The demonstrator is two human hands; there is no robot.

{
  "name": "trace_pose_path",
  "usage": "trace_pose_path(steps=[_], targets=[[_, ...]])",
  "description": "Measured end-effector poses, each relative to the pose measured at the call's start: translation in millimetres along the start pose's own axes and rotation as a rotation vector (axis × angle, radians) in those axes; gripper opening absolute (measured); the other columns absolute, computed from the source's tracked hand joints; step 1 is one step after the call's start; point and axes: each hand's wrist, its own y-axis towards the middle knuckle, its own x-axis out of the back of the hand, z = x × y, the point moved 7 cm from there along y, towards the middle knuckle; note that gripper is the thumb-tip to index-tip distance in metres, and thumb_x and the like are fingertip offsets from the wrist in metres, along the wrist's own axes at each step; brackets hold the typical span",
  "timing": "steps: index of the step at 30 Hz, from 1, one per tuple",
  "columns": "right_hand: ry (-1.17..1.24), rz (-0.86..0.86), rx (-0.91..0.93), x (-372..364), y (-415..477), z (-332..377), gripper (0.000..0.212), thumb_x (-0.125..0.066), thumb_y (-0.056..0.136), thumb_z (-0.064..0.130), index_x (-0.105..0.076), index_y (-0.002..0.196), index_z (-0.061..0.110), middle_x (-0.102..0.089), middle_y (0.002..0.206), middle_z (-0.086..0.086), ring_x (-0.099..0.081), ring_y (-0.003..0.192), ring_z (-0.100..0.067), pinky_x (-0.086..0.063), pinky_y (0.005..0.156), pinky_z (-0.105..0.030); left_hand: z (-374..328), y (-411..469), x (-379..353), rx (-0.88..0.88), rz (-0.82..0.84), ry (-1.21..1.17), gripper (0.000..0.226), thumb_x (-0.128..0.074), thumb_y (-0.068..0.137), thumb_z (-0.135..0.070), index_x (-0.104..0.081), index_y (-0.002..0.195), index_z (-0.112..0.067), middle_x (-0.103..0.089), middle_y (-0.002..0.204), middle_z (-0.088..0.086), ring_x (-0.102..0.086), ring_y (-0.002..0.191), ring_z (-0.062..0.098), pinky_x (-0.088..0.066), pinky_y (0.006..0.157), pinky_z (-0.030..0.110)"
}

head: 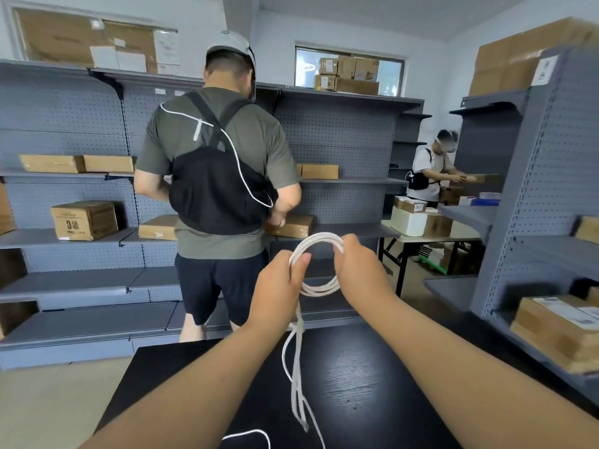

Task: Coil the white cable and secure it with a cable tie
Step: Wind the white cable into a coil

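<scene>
Head view takes in a long run of grey pegboard shelving [81,280] across the back of the room from 9 to 1 o'clock, with a second grey shelf unit [534,189] standing at 3 o'clock. A black tabletop [356,377] fills the lower middle, toward 6 o'clock. At 12 o'clock a person in an olive shirt [256,134] stands with their back turned, facing the shelving, a black backpack [210,196] on their back. A second person in a white shirt [428,170] stands at 2 o'clock, near the shelf unit. Cardboard boxes sit scattered on the shelves, one printed box [85,220] at 9 o'clock. Both bare forearms reach forward from 6 o'clock and meet above the far edge of the tabletop. The left hand [275,286] grips the left side of the coil, its thumb pressed over the loops and its fingers curled behind them. The right hand [359,270] is closed around the upper right side of the same coil, its fingers hidden behind the loops. The white cable [319,238] is held in the air between the two hands as a round coil of several turns, just at centre. From the left hand, loose strands hang down toward 6 o'clock and reach the tabletop, where one end lies near the bottom edge.
</scene>
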Motion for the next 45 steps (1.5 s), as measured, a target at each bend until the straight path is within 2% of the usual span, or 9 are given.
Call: trace_pose_path(steps=[7,9,12,20,24,27,31,37,45], targets=[[0.170,0.020,-0.090,7.9,4.0,-21.5,0.021,-0.034,0.099,0.027,-0.046,0.098,0.009,-0.062,0.099,-0.016,-0.061,0.085,-0.033,-0.042,0.063,-0.034,-23.1,8.9,-16.2,-0.003,-0.055,0.193,0.037,-0.034,0.098,-0.037,-0.048,0.094,-0.003,-0.065,0.082,0.016,-0.060,0.079,0.034,-0.047,0.070,0.044],[0.144,0.082,-0.074,8.9,6.1,-27.8,0.020,-0.036,0.098,0.029,-0.044,0.094,0.011,-0.062,0.098,-0.013,-0.062,0.081,-0.031,-0.047,0.064,-0.037,-32.5,15.1,-18.0,-0.061,-0.028,0.375,0.035,-0.032,0.099,-0.037,-0.047,0.095,-0.005,-0.064,0.084,0.017,-0.060,0.079,0.035,-0.043,0.063,0.039],[-0.043,0.097,-0.022,19.0,8.8,-33.0,0.020,-0.038,0.096,0.029,-0.044,0.103,0.011,-0.057,0.090,-0.006,-0.050,0.074,-0.026,-0.035,0.058,-0.030,-43.5,19.9,-23.0,-0.155,0.036,0.520,0.031,-0.031,0.099,-0.037,-0.041,0.090,-0.009,-0.065,0.082,0.016,-0.061,0.073,0.034,-0.036,0.056,0.035],[-0.245,0.063,0.122,31.8,9.8,-26.7,0.017,-0.035,0.098,0.017,-0.036,0.114,0.011,-0.062,0.094,-0.012,-0.047,0.068,-0.026,-0.018,0.042,-0.027,-62.5,23.8,-42.6,-0.275,0.175,0.761,0.031,-0.030,0.100,-0.034,-0.044,0.100,-0.006,-0.063,0.088,0.015,-0.060,0.078,0.036,-0.034,0.057,0.036],[-0.395,0.065,0.272,34.5,10.5,-23.7,0.011,-0.034,0.098,0.012,-0.039,0.107,0.008,-0.050,0.070,-0.003,-0.042,0.057,-0.022,-0.016,0.041,-0.028,-65.6,24.3,-44.1,-0.318,0.211,0.793,0.034,-0.031,0.100,-0.038,-0.044,0.102,-0.006,-0.063,0.085,0.014,-0.059,0.078,0.037,-0.032,0.057,0.036],[-0.311,0.119,0.230,35.1,13.9,-27.5,0.005,-0.033,0.097,0.009,-0.033,0.093,0.012,-0.036,0.059,0.001,-0.035,0.048,-0.015,-0.017,0.041,-0.027,-64.6,22.5,-41.2,-0.346,0.196,0.748,0.038,-0.029,0.098,-0.043,-0.043,0.100,-0.008,-0.056,0.076,0.007,-0.058,0.075,0.034,-0.032,0.057,0.035],[-0.176,0.106,0.118,36.1,26.7,-39.8,0.011,-0.033,0.097,0.008,-0.031,0.087,0.011,-0.044,0.066,-0.005,-0.045,0.058,-0.024,-0.021,0.042,-0.028,-56.0,20.7,-32.7,-0.308,0.194,0.746,0.039,-0.026,0.097,-0.045,-0.044,0.100,-0.011,-0.049,0.071,0.000,-0.057,0.074,0.031,-0.032,0.058,0.034],[-0.211,0.096,0.102,41.6,34.9,-44.7,0.012,-0.035,0.098,0.009,-0.029,0.088,0.011,-0.038,0.059,-0.001,-0.037,0.047,-0.013,-0.019,0.041,-0.026,-36.4,23.3,-13.5,-0.309,0.166,0.821,0.038,-0.020,0.099,-0.043,-0.045,0.092,-0.015,-0.053,0.070,0.001,-0.056,0.068,0.027,-0.034,0.055,0.032],[-0.254,0.082,0.055,32.2,40.6,-48.0,0.015,-0.035,0.093,-0.002,-0.029,0.089,0.011,-0.040,0.060,-0.002,-0.041,0.051,-0.017,-0.022,0.041,-0.028,-6.5,23.1,14.3,-0.370,0.130,0.962,0.041,-0.028,0.099,-0.041,-0.053,0.083,-0.012,-0.060,0.059,0.008,-0.054,0.050,0.032,-0.014,0.039,0.024]])
